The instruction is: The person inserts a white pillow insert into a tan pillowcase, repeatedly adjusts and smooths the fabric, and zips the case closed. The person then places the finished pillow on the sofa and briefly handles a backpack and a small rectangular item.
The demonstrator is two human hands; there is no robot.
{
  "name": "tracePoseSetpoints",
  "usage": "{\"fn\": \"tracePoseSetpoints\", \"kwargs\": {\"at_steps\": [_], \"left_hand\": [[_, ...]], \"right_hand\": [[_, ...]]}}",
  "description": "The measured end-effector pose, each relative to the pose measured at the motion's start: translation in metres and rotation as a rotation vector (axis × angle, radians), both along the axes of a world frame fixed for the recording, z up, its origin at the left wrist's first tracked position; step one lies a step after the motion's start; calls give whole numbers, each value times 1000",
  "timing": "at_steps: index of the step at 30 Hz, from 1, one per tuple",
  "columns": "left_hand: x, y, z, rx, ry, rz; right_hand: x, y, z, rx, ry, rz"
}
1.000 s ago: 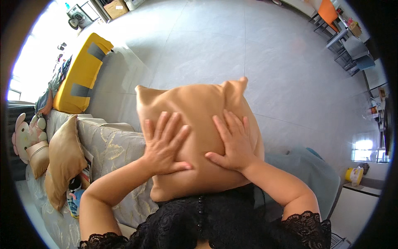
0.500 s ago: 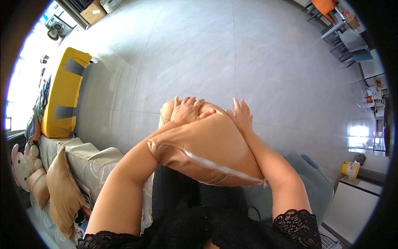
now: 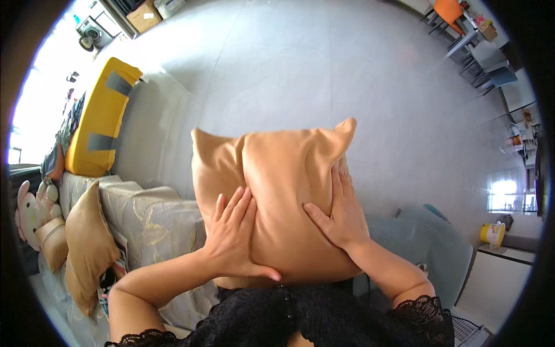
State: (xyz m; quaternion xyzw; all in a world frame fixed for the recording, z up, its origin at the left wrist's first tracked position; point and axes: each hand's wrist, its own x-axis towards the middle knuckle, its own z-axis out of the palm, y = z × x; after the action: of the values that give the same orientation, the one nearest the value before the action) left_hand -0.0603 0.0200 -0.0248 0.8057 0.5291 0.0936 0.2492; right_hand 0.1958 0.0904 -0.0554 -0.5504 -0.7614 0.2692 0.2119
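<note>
A tan, satiny cushion (image 3: 283,173) stands in front of my body, its two upper corners pointing away from me. My left hand (image 3: 234,237) lies against the left part of its face, fingers spread and the thumb stretched toward the lower middle. On the cushion's right side rests my right hand (image 3: 341,214), fingers extended up along the edge and the thumb across the face. Both palms touch the fabric without gripping it. The cushion's underside and back are hidden.
To the left runs a sofa with a patterned grey cover (image 3: 153,222), holding more tan cushions (image 3: 92,248) and a plush toy (image 3: 29,214). Beyond it is a yellow piece of furniture (image 3: 101,124). A blue-grey seat (image 3: 428,248) is at right, near a white cabinet (image 3: 494,289).
The cushion has turned from lying aslant with its zipper edge toward me to standing with its broad face toward me. My left hand moved from its far side down onto that face.
</note>
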Motion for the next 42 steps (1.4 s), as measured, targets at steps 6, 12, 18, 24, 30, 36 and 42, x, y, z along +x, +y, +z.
{"fn": "tracePoseSetpoints", "kwargs": {"at_steps": [6,12,18,24,30,36,42], "left_hand": [[62,32,-50,71,178,25],[130,128,-54,62,-5,-51],[209,192,-50,-114,68,-300],[175,129,-21,100,-60,-269],[114,20,-17,211,-10,-41],[51,2,-17,301,-140,-86],[-64,50,-55,-803,-1451,1048]], "right_hand": [[24,22,-64,-205,72,-182],[44,73,-109,-432,265,-452],[67,87,-119,-467,226,-536],[124,96,-81,-196,152,-613],[21,68,71,699,0,49],[-30,64,-55,161,-172,261],[-54,53,17,147,-271,302]]}}
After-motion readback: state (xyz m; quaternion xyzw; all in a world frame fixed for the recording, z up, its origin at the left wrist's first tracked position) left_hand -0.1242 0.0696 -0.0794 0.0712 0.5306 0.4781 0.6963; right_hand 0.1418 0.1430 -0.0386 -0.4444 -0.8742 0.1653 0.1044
